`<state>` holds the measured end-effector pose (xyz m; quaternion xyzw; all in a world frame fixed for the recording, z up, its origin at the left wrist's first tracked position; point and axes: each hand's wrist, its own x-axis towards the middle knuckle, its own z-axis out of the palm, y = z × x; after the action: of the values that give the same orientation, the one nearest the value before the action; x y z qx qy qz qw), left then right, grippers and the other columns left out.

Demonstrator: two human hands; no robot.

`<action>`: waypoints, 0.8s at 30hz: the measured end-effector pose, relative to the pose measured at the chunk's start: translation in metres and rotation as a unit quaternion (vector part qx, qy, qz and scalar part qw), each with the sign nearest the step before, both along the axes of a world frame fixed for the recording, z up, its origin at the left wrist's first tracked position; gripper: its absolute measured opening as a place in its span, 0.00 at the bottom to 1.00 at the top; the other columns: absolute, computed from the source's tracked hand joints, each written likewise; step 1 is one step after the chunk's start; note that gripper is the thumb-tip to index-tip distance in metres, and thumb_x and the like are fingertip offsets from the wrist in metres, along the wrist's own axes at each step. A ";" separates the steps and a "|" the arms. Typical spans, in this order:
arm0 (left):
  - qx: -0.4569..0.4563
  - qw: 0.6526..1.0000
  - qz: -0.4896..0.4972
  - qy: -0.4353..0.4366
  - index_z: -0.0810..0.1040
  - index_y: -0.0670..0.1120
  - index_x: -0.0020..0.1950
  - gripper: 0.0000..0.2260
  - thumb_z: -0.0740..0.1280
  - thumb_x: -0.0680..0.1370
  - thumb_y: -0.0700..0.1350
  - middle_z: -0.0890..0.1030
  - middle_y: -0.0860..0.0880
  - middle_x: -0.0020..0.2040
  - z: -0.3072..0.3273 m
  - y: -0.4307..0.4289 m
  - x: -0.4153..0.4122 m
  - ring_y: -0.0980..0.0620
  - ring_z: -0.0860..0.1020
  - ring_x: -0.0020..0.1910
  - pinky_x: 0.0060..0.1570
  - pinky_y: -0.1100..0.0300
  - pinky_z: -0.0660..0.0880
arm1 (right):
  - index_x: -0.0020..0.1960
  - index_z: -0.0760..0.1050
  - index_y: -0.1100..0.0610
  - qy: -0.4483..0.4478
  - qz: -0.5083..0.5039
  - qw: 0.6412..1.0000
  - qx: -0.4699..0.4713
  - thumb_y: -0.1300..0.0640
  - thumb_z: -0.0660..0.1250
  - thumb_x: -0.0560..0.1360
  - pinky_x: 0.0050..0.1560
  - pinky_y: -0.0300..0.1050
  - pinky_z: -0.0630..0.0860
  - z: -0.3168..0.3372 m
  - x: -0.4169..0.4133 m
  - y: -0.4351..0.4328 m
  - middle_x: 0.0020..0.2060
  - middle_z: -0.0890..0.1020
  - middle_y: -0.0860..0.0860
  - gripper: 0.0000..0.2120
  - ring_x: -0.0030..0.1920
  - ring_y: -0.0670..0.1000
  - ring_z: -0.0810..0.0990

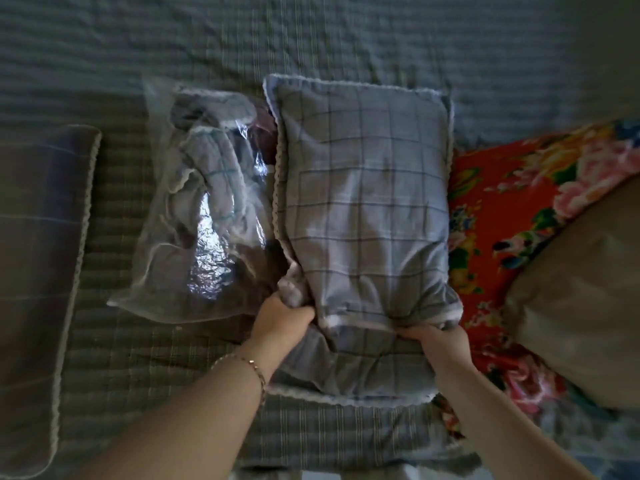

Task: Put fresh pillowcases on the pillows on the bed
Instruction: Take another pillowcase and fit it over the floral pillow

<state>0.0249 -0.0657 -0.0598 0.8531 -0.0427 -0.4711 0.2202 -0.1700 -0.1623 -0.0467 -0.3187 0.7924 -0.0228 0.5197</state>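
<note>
Bedspread [311, 39] bears pillowcase [363, 202], near end gripped by hands [282, 318] [440, 337].

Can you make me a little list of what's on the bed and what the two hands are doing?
place: bed with a ribbed grey cover
middle: pillow in a blue checked pillowcase
left hand: grips the pillowcase's bunched near end
right hand: grips the same end, at the other corner
bag: clear plastic, cloth inside, lying against the pillow's left side
far left: second pillow
right: flowered red cloth, tan cushion
</note>
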 end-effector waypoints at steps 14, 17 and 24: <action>-0.382 0.902 -0.045 -0.196 0.73 0.51 0.33 0.07 0.70 0.66 0.44 0.75 0.58 0.31 0.345 0.001 0.085 0.62 0.74 0.32 0.26 0.72 0.67 | 0.39 0.76 0.54 -0.112 0.074 0.886 -0.444 0.64 0.75 0.65 0.33 0.35 0.70 0.350 0.064 0.043 0.33 0.77 0.44 0.09 0.35 0.42 0.76; -0.366 0.911 -0.017 -0.190 0.73 0.51 0.35 0.07 0.71 0.67 0.47 0.76 0.56 0.35 0.378 0.061 0.076 0.53 0.75 0.38 0.38 0.62 0.69 | 0.44 0.77 0.59 -0.105 0.103 0.886 -0.439 0.63 0.74 0.67 0.29 0.36 0.70 0.383 0.056 0.106 0.33 0.77 0.46 0.09 0.33 0.44 0.75; -0.345 0.917 0.110 -0.165 0.76 0.42 0.32 0.06 0.71 0.66 0.42 0.77 0.52 0.30 0.381 0.238 0.063 0.56 0.76 0.33 0.32 0.60 0.70 | 0.35 0.73 0.52 -0.148 0.188 0.894 -0.379 0.64 0.73 0.68 0.24 0.38 0.70 0.387 0.052 0.243 0.31 0.79 0.50 0.11 0.32 0.48 0.77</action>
<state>0.0878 0.1721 0.3215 0.7889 -0.1444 -0.2523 0.5414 -0.1177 0.0803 0.3407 -0.6273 0.5632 -0.2702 0.4650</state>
